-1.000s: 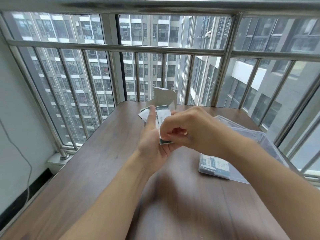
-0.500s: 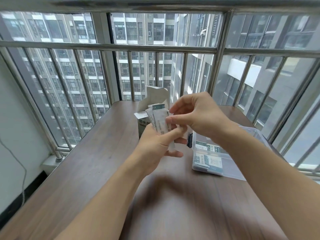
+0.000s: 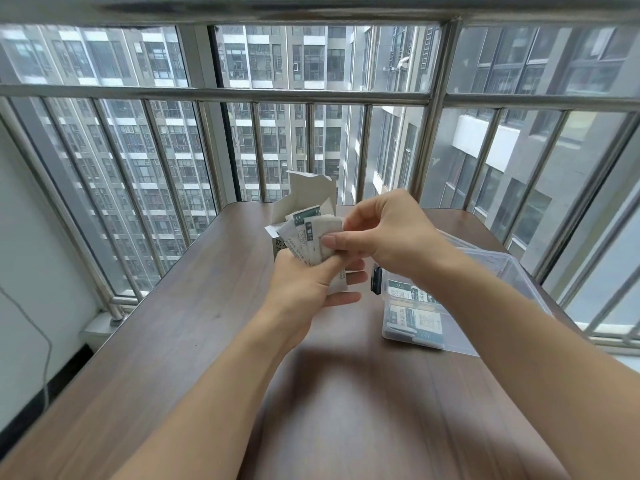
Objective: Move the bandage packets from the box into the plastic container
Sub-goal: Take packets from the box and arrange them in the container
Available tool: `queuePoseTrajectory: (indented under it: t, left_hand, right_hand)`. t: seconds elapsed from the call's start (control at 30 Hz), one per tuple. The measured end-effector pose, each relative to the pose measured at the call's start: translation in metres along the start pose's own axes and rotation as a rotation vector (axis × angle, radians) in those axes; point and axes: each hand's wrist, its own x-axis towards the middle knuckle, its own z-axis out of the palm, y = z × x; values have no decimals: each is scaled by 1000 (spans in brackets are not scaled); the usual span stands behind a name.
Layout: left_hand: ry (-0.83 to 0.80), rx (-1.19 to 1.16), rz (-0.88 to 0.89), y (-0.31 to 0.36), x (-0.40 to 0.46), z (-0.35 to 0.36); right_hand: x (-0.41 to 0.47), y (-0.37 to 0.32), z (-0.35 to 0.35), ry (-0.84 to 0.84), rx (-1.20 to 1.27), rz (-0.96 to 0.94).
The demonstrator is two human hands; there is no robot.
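Note:
My left hand holds a fanned stack of white and dark green bandage packets above the middle of the table. My right hand pinches the rightmost packet of the fan between thumb and fingers. Behind the packets stands the white cardboard box with its flaps open, partly hidden by the packets and my left hand. The clear plastic container lies to the right on the table, with a few packets in its near end; my right forearm crosses over it.
The brown wooden table stands against a steel balcony railing with glass and tall buildings beyond. A white wall and a thin cable are at the left. The container's clear lid lies behind it.
The box now stands on the table rather than in my left hand. The packets are fanned out in my left hand, and my right hand has closed on the rightmost one.

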Motion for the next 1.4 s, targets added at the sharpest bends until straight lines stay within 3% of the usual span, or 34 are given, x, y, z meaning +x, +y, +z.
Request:
queuePoseTrajectory:
  t: [0.33, 0.43, 0.57, 0.63, 0.7, 0.87, 0.97, 1.07, 1.17, 1.23, 1.3, 1.4]
  left_hand:
    - [-85, -69, -51, 6, -1, -1]
    - [-20, -88, -30, 3, 1, -1]
    - [84, -68, 29, -1, 5, -1]
    - [46, -46, 20, -1, 4, -1]
    - [-62, -20, -4, -1, 2, 0]
    - [-231, -70, -29, 7, -4, 0]
    - [-240, -64, -40, 5, -3, -2]
    - [-193, 76, -24, 3, -1, -5]
    - [-137, 357, 104, 2, -5, 2]
    - [-66, 415, 182, 0, -6, 5]
    - [-59, 381, 202, 1, -4, 3]
    - [-78, 290, 167, 2, -2, 0]
  right_hand:
    - [7, 6, -14, -55, -83, -42]
    - [9, 5, -14, 36, -221, -61]
    - [4, -7, -15, 282, -430, -204]
    - [0, -13, -11, 305, -553, -261]
    - [-3, -12, -4, 233, -518, -249]
    - [0, -8, -3, -125, -97, -70]
    - [-2, -10, -10, -242, -105, -63]
    - [-6, -15, -11, -85, -142, -203]
    - [-14, -16, 6, -102, -373, -413]
    - [-12, -8, 22, -4, -448, -550]
    - [-7, -1, 26, 108, -339, -515]
    - [-3, 4, 23, 103, -295, -465]
